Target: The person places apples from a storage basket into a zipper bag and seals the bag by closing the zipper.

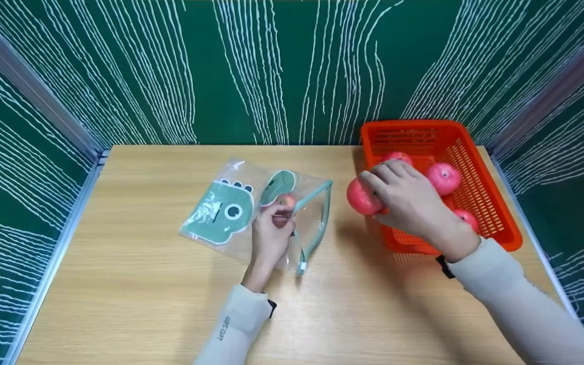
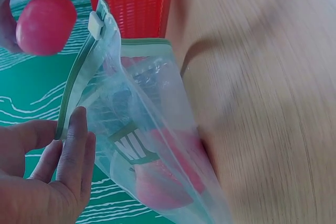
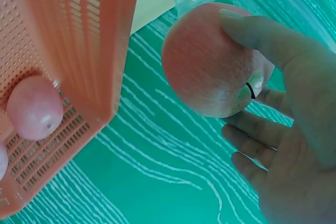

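A clear zip bag (image 1: 244,238) with a green cartoon print and a green zip edge lies on the table, its mouth spread toward the right. My left hand (image 1: 270,235) pinches the zip edge between thumb and fingers. Inside the bag sits a red apple (image 2: 163,182), seen through the plastic in the left wrist view. My right hand (image 1: 408,200) grips another red apple (image 3: 207,59) by its side, raised between the bag and the basket. In the right wrist view a dark stem shows on this apple.
An orange-red plastic basket (image 1: 495,203) stands at the right on the wooden table (image 1: 135,284), with several apples (image 1: 444,178) in it. Green panels (image 1: 297,71) with white wavy lines enclose the back and sides. A white slider (image 2: 95,24) sits on the zip.
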The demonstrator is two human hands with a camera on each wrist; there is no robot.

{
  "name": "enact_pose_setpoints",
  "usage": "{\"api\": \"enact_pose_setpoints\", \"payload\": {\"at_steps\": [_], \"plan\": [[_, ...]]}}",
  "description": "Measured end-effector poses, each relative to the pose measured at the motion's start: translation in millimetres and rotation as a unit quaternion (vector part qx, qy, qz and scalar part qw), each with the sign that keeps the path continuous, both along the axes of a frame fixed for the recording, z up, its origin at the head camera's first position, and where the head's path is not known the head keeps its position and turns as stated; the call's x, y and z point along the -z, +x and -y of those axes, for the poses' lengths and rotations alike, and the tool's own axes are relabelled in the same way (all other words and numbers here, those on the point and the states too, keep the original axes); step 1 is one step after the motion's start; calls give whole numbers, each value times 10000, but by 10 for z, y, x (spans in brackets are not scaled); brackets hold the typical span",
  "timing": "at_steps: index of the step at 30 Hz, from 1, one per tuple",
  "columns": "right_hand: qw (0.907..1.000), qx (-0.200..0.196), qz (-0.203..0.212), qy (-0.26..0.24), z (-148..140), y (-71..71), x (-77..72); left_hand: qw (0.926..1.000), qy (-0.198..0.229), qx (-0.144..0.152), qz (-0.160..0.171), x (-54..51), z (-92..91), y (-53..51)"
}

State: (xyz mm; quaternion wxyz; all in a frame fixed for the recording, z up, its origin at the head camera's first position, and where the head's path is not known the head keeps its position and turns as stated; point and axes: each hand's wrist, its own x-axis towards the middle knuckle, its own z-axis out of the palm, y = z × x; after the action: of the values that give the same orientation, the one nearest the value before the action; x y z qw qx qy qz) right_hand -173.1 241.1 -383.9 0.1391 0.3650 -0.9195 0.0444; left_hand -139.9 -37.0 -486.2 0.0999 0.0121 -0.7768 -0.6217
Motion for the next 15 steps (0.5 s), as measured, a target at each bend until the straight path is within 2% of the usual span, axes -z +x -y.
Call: {"api": "enact_pose_setpoints", "payload": {"at_steps": [15], "plan": [[9998, -142, 108, 85, 245, 114, 238, 9999, -133, -67, 66, -4, -5, -3]]}}
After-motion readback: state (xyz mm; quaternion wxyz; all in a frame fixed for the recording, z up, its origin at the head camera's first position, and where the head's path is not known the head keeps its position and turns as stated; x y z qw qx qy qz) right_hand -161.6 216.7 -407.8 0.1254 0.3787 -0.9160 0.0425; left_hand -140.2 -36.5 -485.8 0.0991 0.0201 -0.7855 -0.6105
